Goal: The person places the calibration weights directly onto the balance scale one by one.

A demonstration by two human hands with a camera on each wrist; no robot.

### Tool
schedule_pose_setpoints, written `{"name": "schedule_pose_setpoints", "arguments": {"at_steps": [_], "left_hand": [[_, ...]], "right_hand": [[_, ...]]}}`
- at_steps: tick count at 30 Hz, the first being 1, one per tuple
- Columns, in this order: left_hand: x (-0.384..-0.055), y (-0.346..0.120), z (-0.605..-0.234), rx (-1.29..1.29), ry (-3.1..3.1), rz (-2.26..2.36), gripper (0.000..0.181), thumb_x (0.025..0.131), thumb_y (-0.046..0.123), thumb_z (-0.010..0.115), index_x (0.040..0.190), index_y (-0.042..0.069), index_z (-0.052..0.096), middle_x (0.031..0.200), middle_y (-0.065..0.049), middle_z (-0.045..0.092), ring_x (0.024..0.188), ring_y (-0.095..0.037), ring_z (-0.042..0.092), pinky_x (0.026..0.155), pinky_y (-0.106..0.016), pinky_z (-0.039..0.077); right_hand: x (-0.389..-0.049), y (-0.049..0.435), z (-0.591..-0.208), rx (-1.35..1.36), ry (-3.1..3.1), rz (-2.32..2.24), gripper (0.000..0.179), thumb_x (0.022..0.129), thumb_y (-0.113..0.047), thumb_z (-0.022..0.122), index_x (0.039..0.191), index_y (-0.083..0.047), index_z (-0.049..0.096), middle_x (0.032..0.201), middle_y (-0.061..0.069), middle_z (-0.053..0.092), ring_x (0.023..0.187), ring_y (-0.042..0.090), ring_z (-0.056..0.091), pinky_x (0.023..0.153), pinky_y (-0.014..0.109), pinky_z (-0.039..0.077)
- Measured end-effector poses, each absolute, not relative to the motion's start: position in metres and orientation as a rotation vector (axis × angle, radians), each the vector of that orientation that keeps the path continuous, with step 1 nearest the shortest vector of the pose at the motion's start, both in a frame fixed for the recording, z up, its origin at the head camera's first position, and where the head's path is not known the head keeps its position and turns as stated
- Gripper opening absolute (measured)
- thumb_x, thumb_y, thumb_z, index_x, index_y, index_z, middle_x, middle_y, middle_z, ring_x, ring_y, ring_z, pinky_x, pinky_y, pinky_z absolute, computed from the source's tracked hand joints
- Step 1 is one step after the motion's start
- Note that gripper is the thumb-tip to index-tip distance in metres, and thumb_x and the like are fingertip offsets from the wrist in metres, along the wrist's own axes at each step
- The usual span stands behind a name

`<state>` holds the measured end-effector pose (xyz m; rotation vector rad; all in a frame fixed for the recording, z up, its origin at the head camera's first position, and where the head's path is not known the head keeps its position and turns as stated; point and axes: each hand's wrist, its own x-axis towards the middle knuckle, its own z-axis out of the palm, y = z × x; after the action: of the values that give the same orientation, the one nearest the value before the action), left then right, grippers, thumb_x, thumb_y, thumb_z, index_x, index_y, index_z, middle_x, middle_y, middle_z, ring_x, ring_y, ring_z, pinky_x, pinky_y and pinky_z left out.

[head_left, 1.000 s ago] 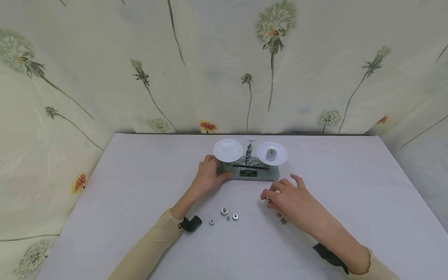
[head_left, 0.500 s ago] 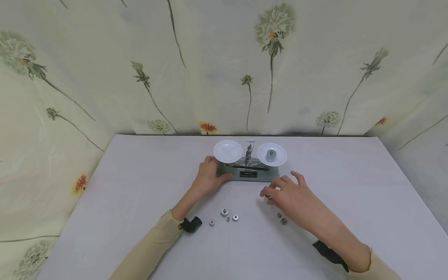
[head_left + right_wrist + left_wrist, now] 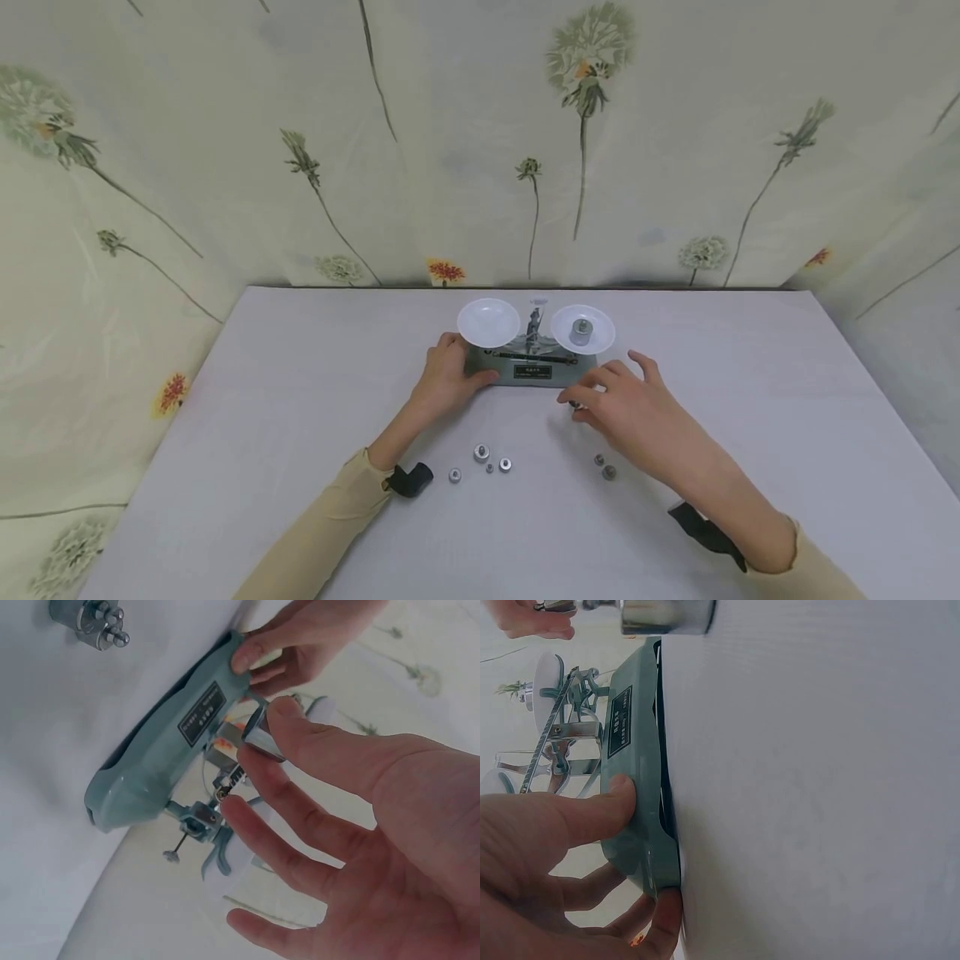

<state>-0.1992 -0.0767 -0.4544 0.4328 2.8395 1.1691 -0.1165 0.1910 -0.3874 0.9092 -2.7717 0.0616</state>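
Note:
A green-based balance scale (image 3: 543, 379) stands near the back of the table. My left hand (image 3: 446, 379) grips the left end of its base; in the left wrist view the thumb (image 3: 621, 802) lies on the front face and the other fingers curl round the end. Between the thumb and index finger of my right hand (image 3: 637, 417) I pinch a small silver weight (image 3: 262, 733), held up in front of the base's right end. The left pan (image 3: 488, 323) is bare. On the right pan (image 3: 603, 323) sits a larger silver weight (image 3: 582, 332).
Several silver weights, one of them larger (image 3: 482, 453), stand in a loose group on the white table (image 3: 337, 375), right of my left wrist. Two more weights (image 3: 609, 472) stand below my right hand. A flower-patterned cloth (image 3: 465, 125) hangs behind the table.
My right hand has risen a little toward the scale with the pinched weight, uncovering the two weights below it. The left hand keeps its grip on the base.

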Motion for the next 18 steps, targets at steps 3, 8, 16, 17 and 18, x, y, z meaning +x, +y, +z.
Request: {"name": "schedule_pose_setpoints", "arguments": {"at_steps": [3, 8, 16, 17, 18], "left_hand": [[-0.2002, -0.0771, -0.4558, 0.424, 2.835, 1.178, 0.07, 0.093, 0.02, 0.085, 0.15, -0.007, 0.054, 0.142, -0.029, 0.064, 0.141, -0.042, 0.052, 0.121, -0.062, 0.039], [-0.2022, -0.0759, -0.4564, 0.408, 2.827, 1.181, 0.069, 0.094, 0.02, 0.085, 0.15, -0.006, 0.054, 0.143, -0.029, 0.063, 0.142, -0.042, 0.052, 0.121, -0.062, 0.039], [-0.1995, -0.0767, -0.4545, 0.423, 2.835, 1.171, 0.071, 0.094, 0.022, 0.085, 0.151, -0.006, 0.054, 0.143, -0.028, 0.063, 0.14, -0.041, 0.053, 0.119, -0.062, 0.041], [-0.1994, -0.0768, -0.4546, 0.423, 2.836, 1.171, 0.071, 0.094, 0.022, 0.085, 0.151, -0.006, 0.054, 0.142, -0.028, 0.063, 0.14, -0.041, 0.053, 0.119, -0.062, 0.041], [-0.1995, -0.0769, -0.4546, 0.422, 2.836, 1.17, 0.071, 0.094, 0.022, 0.085, 0.151, -0.006, 0.054, 0.142, -0.028, 0.064, 0.14, -0.041, 0.053, 0.119, -0.062, 0.041]], "right_hand": [[-0.1181, 0.1899, -0.3852, 0.903, -2.779, 0.072, 0.032, 0.083, -0.018, 0.094, 0.111, -0.026, 0.081, 0.102, -0.002, 0.076, 0.105, 0.027, 0.071, 0.109, 0.074, 0.046], [-0.121, 0.1912, -0.3816, 0.889, -2.777, 0.086, 0.029, 0.086, -0.018, 0.092, 0.111, -0.027, 0.08, 0.102, -0.002, 0.076, 0.105, 0.027, 0.072, 0.11, 0.075, 0.045], [-0.1217, 0.1934, -0.3781, 0.874, -2.787, 0.117, 0.027, 0.091, -0.018, 0.087, 0.115, -0.027, 0.079, 0.105, -0.002, 0.076, 0.106, 0.027, 0.071, 0.111, 0.076, 0.042], [-0.1222, 0.1935, -0.3779, 0.875, -2.78, 0.117, 0.026, 0.091, -0.018, 0.087, 0.114, -0.026, 0.079, 0.105, -0.001, 0.076, 0.106, 0.027, 0.072, 0.111, 0.076, 0.042], [-0.1226, 0.1937, -0.3777, 0.876, -2.773, 0.116, 0.026, 0.091, -0.018, 0.087, 0.114, -0.026, 0.079, 0.105, -0.001, 0.076, 0.105, 0.027, 0.072, 0.111, 0.076, 0.043]]}}
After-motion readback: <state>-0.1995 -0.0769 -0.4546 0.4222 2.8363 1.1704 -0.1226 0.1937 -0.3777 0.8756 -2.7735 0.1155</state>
